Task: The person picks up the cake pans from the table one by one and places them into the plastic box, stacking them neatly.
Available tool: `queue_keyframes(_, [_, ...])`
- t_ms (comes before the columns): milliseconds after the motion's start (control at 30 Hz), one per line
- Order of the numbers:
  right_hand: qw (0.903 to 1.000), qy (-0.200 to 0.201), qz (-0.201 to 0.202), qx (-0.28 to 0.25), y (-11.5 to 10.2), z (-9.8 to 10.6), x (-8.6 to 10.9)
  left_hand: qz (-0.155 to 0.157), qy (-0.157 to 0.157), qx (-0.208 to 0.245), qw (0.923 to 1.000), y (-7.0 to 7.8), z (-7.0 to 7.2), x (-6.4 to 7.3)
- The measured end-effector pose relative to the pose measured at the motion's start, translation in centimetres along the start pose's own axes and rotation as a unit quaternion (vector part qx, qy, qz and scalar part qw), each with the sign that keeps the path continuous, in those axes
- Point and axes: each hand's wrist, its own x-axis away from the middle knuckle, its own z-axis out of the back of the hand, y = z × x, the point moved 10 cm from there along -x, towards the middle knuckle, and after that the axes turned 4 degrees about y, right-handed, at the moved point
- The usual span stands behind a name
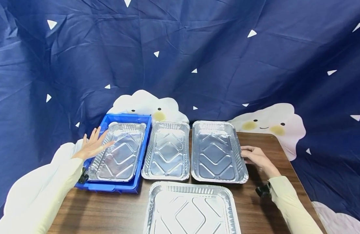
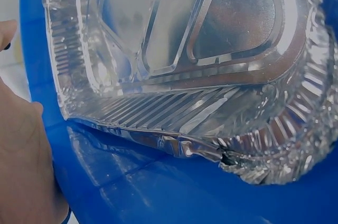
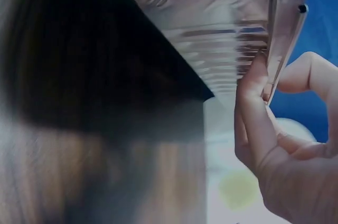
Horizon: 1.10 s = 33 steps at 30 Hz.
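Note:
My right hand (image 1: pixel 256 157) pinches the right rim of a rectangular foil tray (image 1: pixel 215 156) at the back right. In the right wrist view, thumb and fingers (image 3: pixel 256 113) close on the folded rim, and the ribbed side of the tray shows above the table. My left hand (image 1: pixel 92 146), its fingers spread, is over the left edge of a blue plastic bin (image 1: pixel 109 187). Another foil tray (image 1: pixel 121 152) sits inside that bin. The left wrist view shows its crinkled corner (image 2: pixel 274 145) close up, with part of the left hand (image 2: pixel 24 155) at the side.
Between the bin and the pinched tray lies a third foil tray (image 1: pixel 168 152). One more foil tray (image 1: pixel 194 214) is at the front middle, cut off by the frame. Under them is a brown wooden table (image 1: pixel 264 208). Behind hangs a blue curtain (image 1: pixel 180 65) with white clouds.

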Motion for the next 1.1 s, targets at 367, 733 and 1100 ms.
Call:
queue_keyframes(367, [0.999,-0.02,0.018,-0.037,-6.3,-3.3,1.3,-0.002,0.001,0.003,1.0,-0.2,-0.3,0.0])
queue_keyframes(733, [0.9982,-0.031,0.011,-0.05,-11.5,-8.2,0.4,-0.008,0.006,-0.004,0.9999,-0.4,-0.1,-0.2])
queue_keyframes(1100, [0.997,-0.026,0.01,-0.072,-15.1,-13.5,-1.2,-0.016,0.007,0.0,0.9998,-0.2,0.1,-0.2])
